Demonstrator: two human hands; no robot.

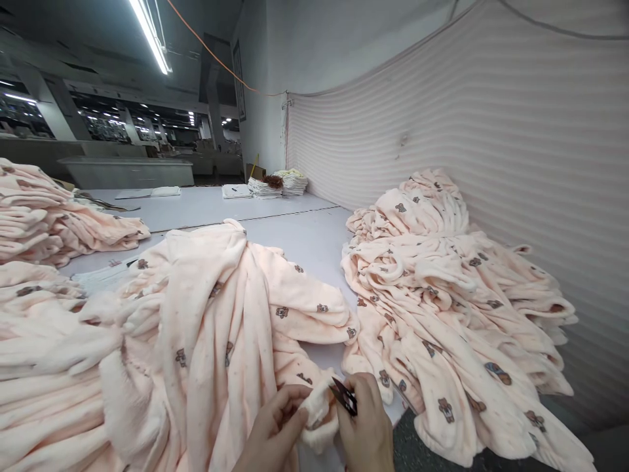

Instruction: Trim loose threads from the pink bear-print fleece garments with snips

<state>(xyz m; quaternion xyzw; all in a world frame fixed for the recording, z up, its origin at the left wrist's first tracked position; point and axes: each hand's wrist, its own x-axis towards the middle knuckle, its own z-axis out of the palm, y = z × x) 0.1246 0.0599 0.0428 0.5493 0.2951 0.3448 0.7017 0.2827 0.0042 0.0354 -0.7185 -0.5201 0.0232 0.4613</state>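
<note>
Your left hand (280,419) had its grip pinched on the edge of a pale-pink, bear-printed plush garment (216,321) heaped on the whitish bench (299,229). Your right hand (367,423) gripped small, dark metal snips (346,397), blades at that edge. Similar garments (442,282) lay piled rightward.

The pink garment (211,341) is showing a soft, plush cloth with a matt, fleecy nap, and its printed bears are sitting flat in the pile. The snips (348,401) are looking like dark metal, their surface catching small glossy highlights. The right-hand heap (442,295) and the left-hand heap (59,223) are repeating the same fuzzy, lustreless cloth. The tabletop (304,236) is appearing smooth and pale, with a dull sheen. Behind, the striped sheet (466,131) is hanging as thin, matt fabric, while the painted wall (319,46) is looking smooth. The brown tuft (273,181) is appearing rough and shaggy.
</note>
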